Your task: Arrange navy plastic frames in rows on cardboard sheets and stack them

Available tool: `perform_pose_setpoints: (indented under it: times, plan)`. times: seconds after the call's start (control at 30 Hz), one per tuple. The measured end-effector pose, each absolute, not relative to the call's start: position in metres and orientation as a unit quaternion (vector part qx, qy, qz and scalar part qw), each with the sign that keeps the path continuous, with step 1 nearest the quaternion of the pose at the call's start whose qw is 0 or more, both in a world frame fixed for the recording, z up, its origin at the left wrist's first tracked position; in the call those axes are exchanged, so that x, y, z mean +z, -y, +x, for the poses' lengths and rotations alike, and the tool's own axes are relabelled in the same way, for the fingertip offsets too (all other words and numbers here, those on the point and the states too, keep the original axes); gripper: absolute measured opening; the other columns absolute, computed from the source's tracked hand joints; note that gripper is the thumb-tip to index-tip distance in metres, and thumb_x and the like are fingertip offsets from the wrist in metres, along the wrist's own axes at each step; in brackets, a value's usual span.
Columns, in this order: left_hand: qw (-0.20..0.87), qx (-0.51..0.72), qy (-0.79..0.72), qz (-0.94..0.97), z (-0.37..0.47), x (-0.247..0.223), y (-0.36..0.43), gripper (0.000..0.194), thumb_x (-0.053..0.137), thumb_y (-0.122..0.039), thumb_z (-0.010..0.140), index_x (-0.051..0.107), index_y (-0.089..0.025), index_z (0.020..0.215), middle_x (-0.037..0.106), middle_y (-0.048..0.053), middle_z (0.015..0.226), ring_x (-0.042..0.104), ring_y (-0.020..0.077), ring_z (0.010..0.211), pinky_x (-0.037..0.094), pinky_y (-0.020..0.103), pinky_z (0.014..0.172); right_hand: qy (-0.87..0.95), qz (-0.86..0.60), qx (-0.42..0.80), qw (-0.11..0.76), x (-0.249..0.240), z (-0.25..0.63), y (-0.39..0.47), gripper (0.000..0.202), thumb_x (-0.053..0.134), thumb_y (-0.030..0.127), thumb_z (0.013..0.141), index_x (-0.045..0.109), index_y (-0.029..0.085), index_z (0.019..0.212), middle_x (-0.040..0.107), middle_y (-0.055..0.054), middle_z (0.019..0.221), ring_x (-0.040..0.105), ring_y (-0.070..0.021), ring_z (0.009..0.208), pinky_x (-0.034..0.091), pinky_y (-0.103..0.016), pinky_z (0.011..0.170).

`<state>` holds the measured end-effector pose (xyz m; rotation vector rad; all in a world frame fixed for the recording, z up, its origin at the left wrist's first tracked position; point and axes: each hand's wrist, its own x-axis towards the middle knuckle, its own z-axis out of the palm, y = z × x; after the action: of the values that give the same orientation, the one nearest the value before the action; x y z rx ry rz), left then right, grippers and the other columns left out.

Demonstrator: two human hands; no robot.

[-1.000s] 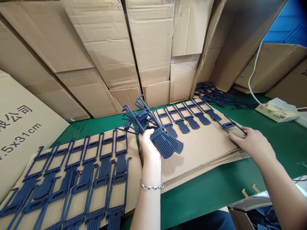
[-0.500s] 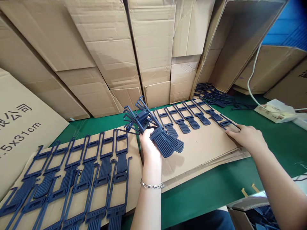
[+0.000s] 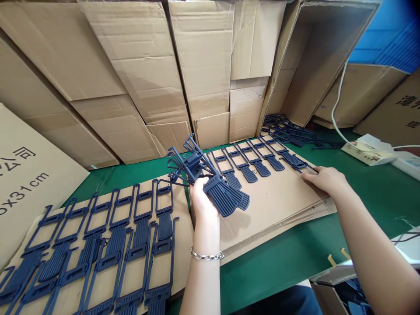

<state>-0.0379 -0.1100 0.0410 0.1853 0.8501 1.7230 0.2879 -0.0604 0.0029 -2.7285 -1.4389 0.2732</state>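
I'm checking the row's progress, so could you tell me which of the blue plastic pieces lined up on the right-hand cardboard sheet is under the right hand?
The rightmost piece in that row; the right hand rests its fingertips on it.

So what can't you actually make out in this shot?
- Head view: how many dark blue plastic clips the left hand holds; they overlap in a fan.
- Printed text on the cardboard box at left: cut by the frame edge.
- Clip under the right hand: fingers cover its end.
- Pile of clips at the back: too small to count.
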Motion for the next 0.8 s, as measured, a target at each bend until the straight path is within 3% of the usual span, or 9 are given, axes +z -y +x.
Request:
perform_pose_setpoints:
  times: [0.23,0.4,0.47,0.53,0.6,0.67,0.8]
  plan:
    - [0.581,0.723,-0.365,0.078,-0.037,0.041,0.110,0.017,0.057,-0.022,0.054,0.055,-0.015,0.069,0.059,0.002,0.053,0.063,0.0215,0.056,0.050,0.031,0.055,0.484,-0.867,0.111,0.042,0.013,0.282,0.060,0.068,0.046,0.052,0.080,0.047,0.007,0.132,0.046,-0.025,0.125,0.046,-0.0345,0.114,0.037,-0.038,0.086]
    - [0.584,0.721,-0.366,0.071,-0.036,0.041,0.112,0.016,0.057,-0.022,0.054,0.055,-0.015,0.067,0.059,0.003,0.052,0.062,0.0206,0.054,0.050,0.031,0.055,0.476,-0.873,0.087,0.067,0.031,0.259,0.070,0.074,0.042,0.059,0.079,0.047,0.007,0.131,0.039,-0.027,0.130,0.035,-0.0448,0.118,0.033,-0.054,0.086]
    - [0.585,0.719,-0.368,0.071,-0.035,0.040,0.112,0.015,0.058,-0.023,0.054,0.055,-0.014,0.065,0.059,0.003,0.052,0.061,0.0202,0.053,0.050,0.032,0.055,0.523,-0.839,0.040,0.146,0.044,0.229,0.081,0.069,0.039,0.057,0.082,0.049,0.008,0.129,0.039,-0.023,0.132,0.033,-0.0428,0.120,0.031,-0.056,0.091]
    - [0.586,0.719,-0.365,0.079,-0.034,0.040,0.112,0.015,0.059,-0.023,0.054,0.056,-0.013,0.064,0.059,0.004,0.053,0.061,0.0197,0.053,0.050,0.031,0.055,0.627,-0.725,0.012,0.287,0.057,0.186,0.098,0.053,0.042,0.044,0.085,0.055,0.009,0.123,0.047,-0.019,0.127,0.041,-0.0314,0.119,0.033,-0.045,0.099]
    - [0.583,0.725,-0.355,0.094,-0.034,0.040,0.112,0.016,0.061,-0.024,0.053,0.056,-0.014,0.064,0.061,0.003,0.056,0.060,0.0175,0.054,0.049,0.029,0.055,0.707,-0.591,0.071,0.382,0.065,0.138,0.116,0.043,0.047,0.037,0.083,0.059,0.013,0.117,0.056,-0.012,0.116,0.052,-0.0216,0.107,0.041,-0.034,0.096]
    - [0.576,0.732,-0.345,0.112,-0.034,0.040,0.111,0.017,0.063,-0.023,0.052,0.057,-0.014,0.065,0.062,0.002,0.060,0.059,0.0145,0.055,0.048,0.026,0.056,0.765,-0.494,0.094,0.402,0.067,0.095,0.134,0.039,0.046,0.033,0.085,0.059,0.014,0.116,0.057,-0.008,0.115,0.054,-0.0184,0.105,0.044,-0.031,0.093]
    - [0.547,0.750,-0.339,0.152,-0.033,0.040,0.113,0.022,0.066,-0.019,0.054,0.061,-0.015,0.075,0.063,-0.001,0.068,0.059,0.0110,0.061,0.048,0.022,0.062,0.785,-0.500,0.057,0.361,0.055,0.046,0.154,0.047,0.045,0.028,0.085,0.050,0.007,0.127,0.049,-0.015,0.126,0.047,-0.0265,0.115,0.044,-0.042,0.095]
